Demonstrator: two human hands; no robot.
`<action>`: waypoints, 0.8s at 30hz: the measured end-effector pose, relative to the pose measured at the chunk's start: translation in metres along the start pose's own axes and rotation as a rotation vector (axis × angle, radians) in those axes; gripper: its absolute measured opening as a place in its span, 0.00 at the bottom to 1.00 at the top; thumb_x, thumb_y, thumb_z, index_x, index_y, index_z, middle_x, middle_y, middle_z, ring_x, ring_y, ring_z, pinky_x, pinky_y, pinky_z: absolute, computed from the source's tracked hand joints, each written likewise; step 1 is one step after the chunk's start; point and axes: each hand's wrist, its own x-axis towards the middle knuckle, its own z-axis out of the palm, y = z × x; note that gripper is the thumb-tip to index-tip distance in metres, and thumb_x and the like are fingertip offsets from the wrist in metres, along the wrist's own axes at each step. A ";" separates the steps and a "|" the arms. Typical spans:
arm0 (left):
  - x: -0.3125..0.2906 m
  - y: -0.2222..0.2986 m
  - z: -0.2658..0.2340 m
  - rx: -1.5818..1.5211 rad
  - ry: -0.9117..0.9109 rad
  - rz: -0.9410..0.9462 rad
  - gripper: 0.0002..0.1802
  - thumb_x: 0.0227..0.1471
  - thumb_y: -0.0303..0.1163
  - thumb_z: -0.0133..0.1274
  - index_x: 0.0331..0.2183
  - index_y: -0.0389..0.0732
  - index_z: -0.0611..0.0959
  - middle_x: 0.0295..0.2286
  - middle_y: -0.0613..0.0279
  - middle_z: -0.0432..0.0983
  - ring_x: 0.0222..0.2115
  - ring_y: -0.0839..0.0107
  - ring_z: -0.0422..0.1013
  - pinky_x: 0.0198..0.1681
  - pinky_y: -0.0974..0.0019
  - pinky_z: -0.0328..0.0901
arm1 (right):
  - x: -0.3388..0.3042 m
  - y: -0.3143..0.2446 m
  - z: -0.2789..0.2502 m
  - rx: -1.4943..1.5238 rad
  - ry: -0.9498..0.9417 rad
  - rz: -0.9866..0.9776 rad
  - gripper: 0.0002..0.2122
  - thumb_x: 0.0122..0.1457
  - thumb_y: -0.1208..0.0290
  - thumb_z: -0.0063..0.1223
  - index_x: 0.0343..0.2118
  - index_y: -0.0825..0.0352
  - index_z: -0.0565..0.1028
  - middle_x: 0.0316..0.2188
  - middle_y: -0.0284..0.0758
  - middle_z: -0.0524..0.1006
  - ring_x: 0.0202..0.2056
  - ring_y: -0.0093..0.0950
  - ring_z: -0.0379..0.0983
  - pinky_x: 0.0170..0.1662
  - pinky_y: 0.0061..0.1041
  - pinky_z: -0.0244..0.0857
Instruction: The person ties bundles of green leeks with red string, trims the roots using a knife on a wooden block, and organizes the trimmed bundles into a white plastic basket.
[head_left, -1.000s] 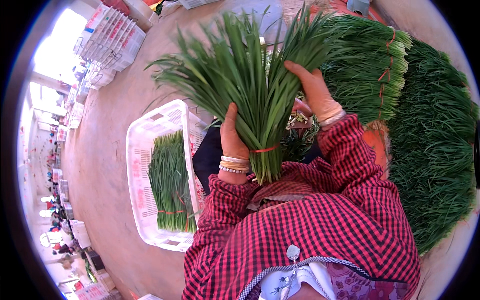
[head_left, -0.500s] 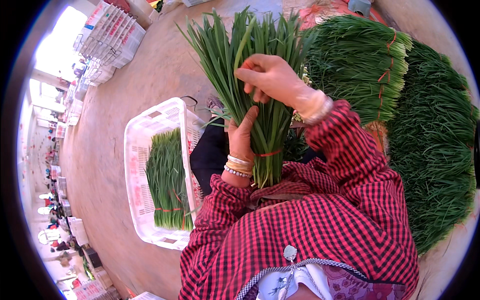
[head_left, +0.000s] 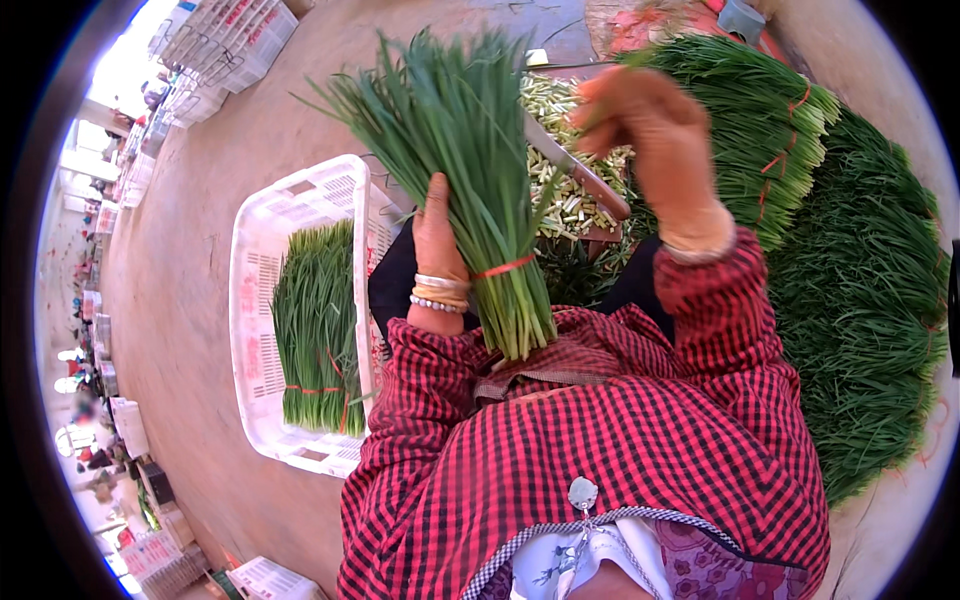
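My left hand [head_left: 438,238] is closed round a bunch of garlic chives [head_left: 478,190], thumb up along the leaves. An orange band [head_left: 503,267] rings the bunch low on its stalks, and the cut ends rest near my lap. My right hand [head_left: 655,135] is raised off to the right of the bunch, apart from it. Motion smears its fingers, so their grip cannot be made out. Beneath that hand lies a knife [head_left: 600,190] with a brown handle, its blade partly behind the leaves, among many chopped pale stalk ends [head_left: 552,100].
A white plastic crate [head_left: 250,400] to my left holds banded chives [head_left: 318,330]. Large heaps of chives [head_left: 860,300] lie on the right, some tied with red string. Stacked white crates [head_left: 225,45] stand far left. A grey-blue bucket [head_left: 740,20] sits at the far right.
My right hand has left the leaves and swung to the right. The bunch in my left hand has shifted left and tilted, uncovering the knife and the chopped stalk ends.
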 end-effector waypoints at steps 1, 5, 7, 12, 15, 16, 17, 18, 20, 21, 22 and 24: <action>0.005 0.004 -0.017 -0.119 0.000 -0.030 0.26 0.61 0.45 0.48 0.52 0.34 0.72 0.44 0.51 0.77 0.40 0.58 0.77 0.44 0.56 0.74 | -0.004 -0.016 -0.008 -0.099 0.056 -0.170 0.13 0.66 0.66 0.47 0.37 0.70 0.79 0.26 0.38 0.81 0.25 0.22 0.78 0.27 0.19 0.71; 0.010 0.016 -0.023 -0.111 0.143 0.133 0.25 0.58 0.41 0.53 0.50 0.33 0.73 0.42 0.51 0.77 0.37 0.57 0.77 0.39 0.54 0.76 | -0.014 -0.039 -0.061 -0.150 0.039 0.052 0.17 0.63 0.60 0.52 0.46 0.69 0.77 0.35 0.39 0.81 0.32 0.21 0.78 0.32 0.18 0.70; 0.012 0.026 -0.023 -0.072 0.160 0.175 0.25 0.57 0.40 0.55 0.50 0.34 0.73 0.43 0.52 0.77 0.37 0.59 0.77 0.39 0.57 0.75 | -0.020 -0.004 -0.058 -0.556 -0.050 0.205 0.32 0.56 0.51 0.60 0.58 0.70 0.67 0.50 0.45 0.75 0.45 0.30 0.75 0.45 0.26 0.70; 0.003 0.031 0.030 0.324 -0.060 0.233 0.27 0.57 0.41 0.56 0.53 0.37 0.73 0.44 0.61 0.75 0.43 0.69 0.72 0.46 0.66 0.68 | -0.058 0.074 0.015 -0.165 -0.446 0.687 0.52 0.48 0.53 0.68 0.67 0.71 0.44 0.62 0.50 0.59 0.61 0.39 0.60 0.62 0.30 0.55; -0.012 0.029 0.052 0.368 -0.143 0.240 0.23 0.57 0.42 0.56 0.48 0.36 0.76 0.42 0.62 0.76 0.42 0.71 0.73 0.42 0.70 0.67 | -0.061 0.123 0.025 0.006 -0.146 0.507 0.35 0.51 0.62 0.66 0.58 0.71 0.62 0.48 0.38 0.74 0.48 0.28 0.71 0.53 0.27 0.65; -0.012 0.032 0.040 0.432 -0.110 0.109 0.24 0.56 0.42 0.57 0.47 0.35 0.77 0.42 0.61 0.76 0.42 0.73 0.72 0.42 0.71 0.66 | -0.062 0.124 0.022 0.121 -0.088 0.494 0.32 0.52 0.63 0.66 0.56 0.71 0.64 0.46 0.36 0.75 0.47 0.26 0.72 0.51 0.26 0.66; -0.006 0.035 0.018 0.491 -0.079 -0.013 0.24 0.55 0.42 0.58 0.47 0.35 0.77 0.42 0.61 0.76 0.42 0.74 0.71 0.42 0.72 0.65 | -0.061 0.119 0.017 0.171 -0.066 0.520 0.31 0.53 0.63 0.65 0.56 0.70 0.65 0.46 0.36 0.75 0.47 0.26 0.72 0.51 0.26 0.66; 0.001 0.028 0.005 0.551 -0.068 -0.090 0.24 0.55 0.44 0.58 0.46 0.35 0.78 0.41 0.61 0.77 0.40 0.75 0.72 0.40 0.72 0.66 | -0.065 0.111 0.010 0.217 -0.039 0.553 0.30 0.53 0.63 0.65 0.56 0.70 0.66 0.46 0.36 0.75 0.46 0.26 0.72 0.50 0.25 0.66; 0.014 0.014 -0.023 0.678 -0.052 -0.249 0.23 0.56 0.46 0.57 0.44 0.35 0.80 0.39 0.61 0.79 0.36 0.77 0.74 0.36 0.73 0.66 | -0.070 0.107 0.005 0.274 -0.059 0.587 0.29 0.54 0.63 0.64 0.55 0.69 0.67 0.47 0.35 0.75 0.46 0.25 0.72 0.50 0.25 0.66; 0.015 0.003 -0.025 0.659 -0.068 -0.264 0.23 0.56 0.46 0.56 0.44 0.35 0.80 0.39 0.61 0.79 0.34 0.77 0.75 0.34 0.74 0.67 | -0.071 0.106 0.003 0.278 -0.109 0.586 0.29 0.54 0.62 0.64 0.56 0.69 0.67 0.47 0.35 0.75 0.47 0.25 0.72 0.51 0.26 0.66; 0.017 -0.008 -0.026 0.638 -0.084 -0.278 0.24 0.57 0.47 0.55 0.44 0.36 0.80 0.39 0.61 0.79 0.32 0.77 0.75 0.32 0.75 0.67 | -0.072 0.104 0.004 0.283 -0.159 0.584 0.30 0.54 0.61 0.64 0.56 0.69 0.66 0.47 0.35 0.75 0.47 0.25 0.72 0.51 0.26 0.66; 0.026 -0.019 -0.012 0.255 -0.214 -0.271 0.25 0.57 0.48 0.54 0.45 0.36 0.79 0.39 0.60 0.80 0.34 0.74 0.76 0.35 0.71 0.70 | -0.074 0.100 0.009 0.241 -0.275 0.607 0.34 0.53 0.58 0.64 0.59 0.68 0.63 0.51 0.36 0.72 0.52 0.28 0.69 0.56 0.28 0.62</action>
